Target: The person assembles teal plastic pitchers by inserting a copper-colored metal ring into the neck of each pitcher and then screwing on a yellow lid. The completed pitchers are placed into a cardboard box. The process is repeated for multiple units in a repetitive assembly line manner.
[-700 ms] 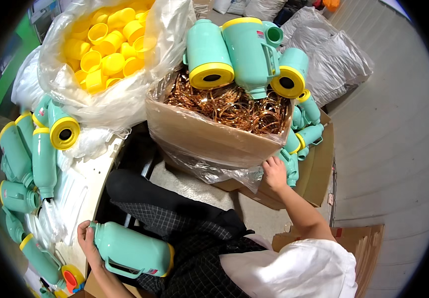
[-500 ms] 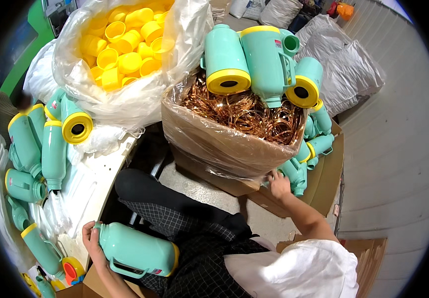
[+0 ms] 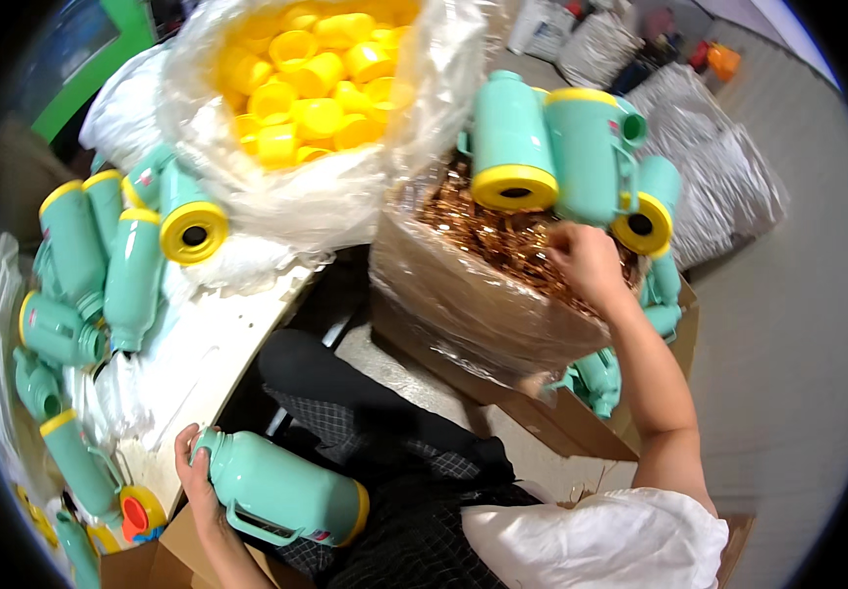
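My left hand (image 3: 198,475) is closed round the neck of a mint-green thermos jug shell (image 3: 281,488) with a side handle and a yellow base rim. The jug lies on its side across my lap, neck to the left. My right hand (image 3: 586,260) is over the cardboard box of shiny copper-coloured metal rings (image 3: 492,240), its fingers curled down at them. What those fingers hold, if anything, is hidden. Just beyond that hand, several more jug shells (image 3: 514,137) rest on top of the rings.
A clear plastic bag of yellow cups (image 3: 318,74) stands at the back left. Several jug shells (image 3: 136,280) lie on the white table (image 3: 237,329) at left. More sit in a cardboard box (image 3: 581,432) at right. White sacks (image 3: 723,167) stand by the wall.
My right hand has risen from beside the lower right box to the copper-coloured rings. My left hand still holds the jug on my lap. The whole view has shifted slightly.
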Motion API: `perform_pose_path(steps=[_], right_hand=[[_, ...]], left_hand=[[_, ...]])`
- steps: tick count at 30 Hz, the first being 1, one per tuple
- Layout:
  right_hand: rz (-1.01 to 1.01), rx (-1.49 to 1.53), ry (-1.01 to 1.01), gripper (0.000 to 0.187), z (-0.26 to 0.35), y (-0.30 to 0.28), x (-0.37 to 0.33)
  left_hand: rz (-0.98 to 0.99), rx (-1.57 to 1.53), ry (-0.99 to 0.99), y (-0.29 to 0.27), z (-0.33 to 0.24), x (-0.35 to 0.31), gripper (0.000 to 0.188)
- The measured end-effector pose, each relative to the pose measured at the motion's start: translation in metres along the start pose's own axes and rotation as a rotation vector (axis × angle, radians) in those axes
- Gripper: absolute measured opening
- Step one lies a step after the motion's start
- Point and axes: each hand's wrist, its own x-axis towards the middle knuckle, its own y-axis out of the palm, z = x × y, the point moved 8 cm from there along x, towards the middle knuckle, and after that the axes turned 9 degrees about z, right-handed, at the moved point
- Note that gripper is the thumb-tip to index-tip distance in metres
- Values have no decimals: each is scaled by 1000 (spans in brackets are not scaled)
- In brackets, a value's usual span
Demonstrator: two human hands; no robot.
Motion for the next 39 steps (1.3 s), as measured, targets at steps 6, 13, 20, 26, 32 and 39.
perform_pose_path(steps=[6, 13, 20, 26, 32, 39], right_hand=[[74, 725, -50, 5, 55, -5, 11], [325, 1002, -818, 11, 372, 98, -28], [482, 856, -1350, 24, 453, 152, -117], [764, 1502, -661, 21, 428, 212, -132], [745, 1487, -608, 25, 424, 214, -132], [598, 1343, -851, 24, 426, 192, -132]], left_hand=[[-89, -182, -64, -10, 1, -12, 58], [-9, -402, -6, 24, 9, -19, 71], [-69, -161, 226, 6, -4, -49, 60], [-154, -356, 197, 18, 0, -55, 49], [-273, -234, 119, 21, 4, -71, 53], [-313, -36, 86, 19, -4, -83, 60]])
